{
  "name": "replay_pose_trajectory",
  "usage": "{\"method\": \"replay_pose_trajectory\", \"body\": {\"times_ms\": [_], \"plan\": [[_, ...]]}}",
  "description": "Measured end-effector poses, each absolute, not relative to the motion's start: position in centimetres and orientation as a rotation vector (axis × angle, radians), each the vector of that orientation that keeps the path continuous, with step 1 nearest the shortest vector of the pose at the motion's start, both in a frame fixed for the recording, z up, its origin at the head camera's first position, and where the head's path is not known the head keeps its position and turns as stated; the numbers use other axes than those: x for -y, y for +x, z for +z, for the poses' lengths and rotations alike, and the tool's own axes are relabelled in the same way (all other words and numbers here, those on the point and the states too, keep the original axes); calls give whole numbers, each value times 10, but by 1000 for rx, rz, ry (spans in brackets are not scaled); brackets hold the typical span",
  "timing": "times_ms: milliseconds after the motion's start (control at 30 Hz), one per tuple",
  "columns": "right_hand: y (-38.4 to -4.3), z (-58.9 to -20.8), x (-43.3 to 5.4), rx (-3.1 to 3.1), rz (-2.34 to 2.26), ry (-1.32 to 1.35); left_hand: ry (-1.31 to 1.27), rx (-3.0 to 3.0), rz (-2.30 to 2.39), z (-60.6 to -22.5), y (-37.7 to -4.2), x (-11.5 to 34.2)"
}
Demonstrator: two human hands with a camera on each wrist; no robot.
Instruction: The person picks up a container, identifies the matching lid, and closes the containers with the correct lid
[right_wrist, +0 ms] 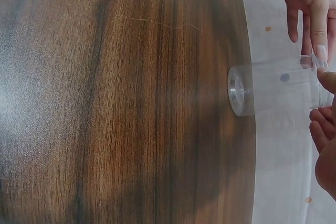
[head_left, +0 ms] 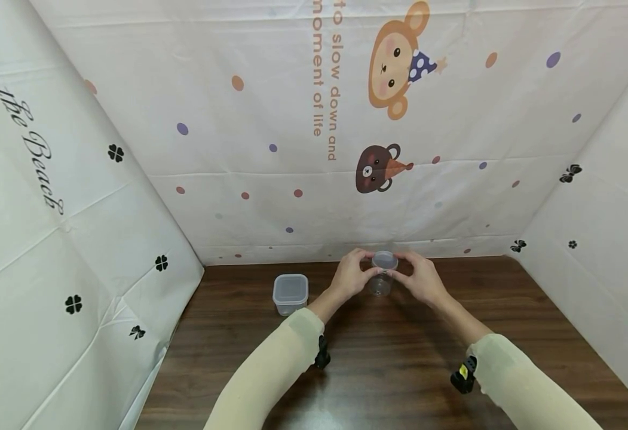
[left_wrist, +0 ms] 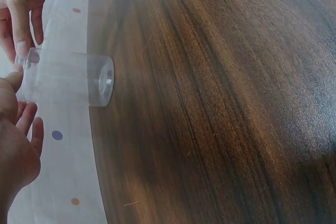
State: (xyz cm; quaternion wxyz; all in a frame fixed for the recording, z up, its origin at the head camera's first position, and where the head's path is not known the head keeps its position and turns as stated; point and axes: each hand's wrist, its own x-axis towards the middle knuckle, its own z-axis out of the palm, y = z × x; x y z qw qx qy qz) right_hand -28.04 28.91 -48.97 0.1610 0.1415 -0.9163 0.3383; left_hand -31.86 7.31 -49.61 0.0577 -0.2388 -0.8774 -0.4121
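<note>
A clear plastic jar (head_left: 380, 285) stands upright on the brown wooden table, close to the back cloth. Its round, translucent top (head_left: 385, 260) lies between both hands; whether a separate lid sits there is hard to tell. My left hand (head_left: 350, 273) grips the upper rim from the left, thumb in front and fingers behind. From the right side, my right hand (head_left: 422, 278) holds the same rim in a like way. Both wrist views show the see-through jar body (left_wrist: 71, 78) below the fingers, with thumbs (right_wrist: 319, 51) at the rim.
A square translucent container (head_left: 290, 291) with a lid stands on the table (head_left: 378, 370) left of the hands. White printed cloth (head_left: 292, 149) rises behind the table, with further cloth on the left (head_left: 77, 257) and right (head_left: 609, 269).
</note>
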Motion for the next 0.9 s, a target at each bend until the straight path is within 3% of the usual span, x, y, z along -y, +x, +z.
{"method": "replay_pose_trajectory", "body": {"times_ms": [900], "plan": [[-281, -485, -293, 2663, 1028, 462, -779, 2814, -1377, -510, -321, -64]]}}
